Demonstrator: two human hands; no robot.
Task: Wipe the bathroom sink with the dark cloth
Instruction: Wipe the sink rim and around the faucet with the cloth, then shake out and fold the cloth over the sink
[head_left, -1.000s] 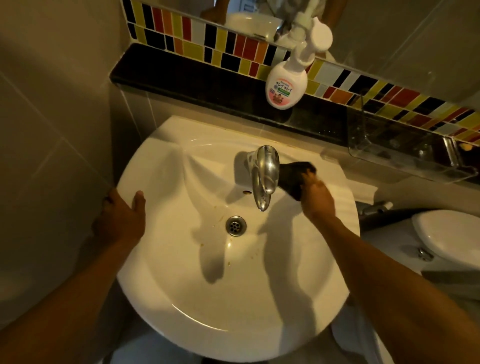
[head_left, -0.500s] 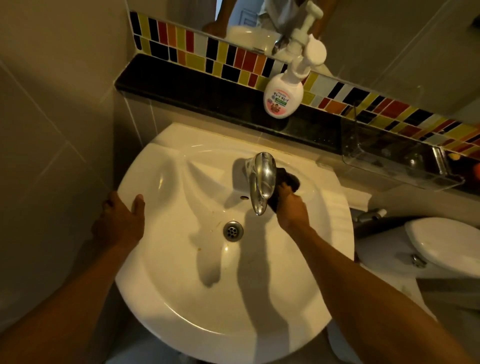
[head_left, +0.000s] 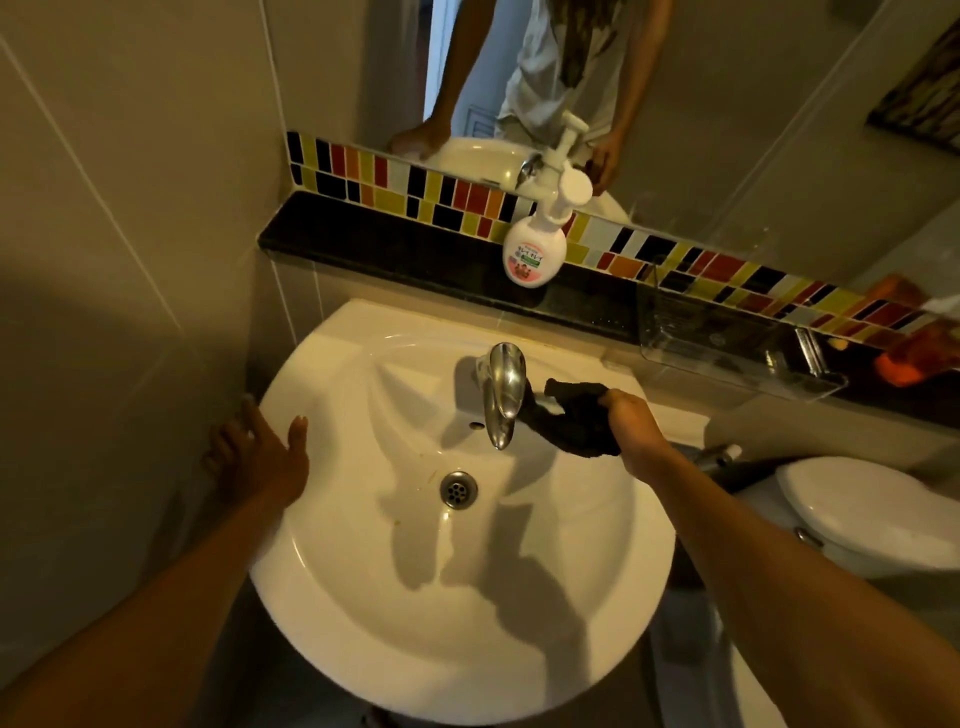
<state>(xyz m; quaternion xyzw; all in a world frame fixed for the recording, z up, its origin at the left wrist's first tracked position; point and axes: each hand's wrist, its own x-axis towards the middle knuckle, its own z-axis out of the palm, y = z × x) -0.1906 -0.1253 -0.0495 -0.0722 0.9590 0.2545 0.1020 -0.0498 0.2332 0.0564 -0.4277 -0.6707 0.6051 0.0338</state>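
While gripping dark cloth (head_left: 569, 418) in right hand (head_left: 635, 427), wiping right of faucet (head_left: 503, 392). Left hand (head_left: 260, 457) open, bracing sink (head_left: 363, 623) rim. Next, probably down into basin

Both forearms enter bare from the near edge, no sleeves, watches or rings visible. Left hand (head_left: 257, 457) and right hand (head_left: 634, 431) are ungloved. The far mirror reflection shows a pale, loose short-sleeved shirt (head_left: 550, 78) with a dark patterned panel.

A black ledge (head_left: 395, 249) runs behind the white sink (head_left: 363, 613), below a band of coloured tiles. A white pump bottle (head_left: 532, 254) stands on it, and a clear tray (head_left: 727, 343) sits further right.
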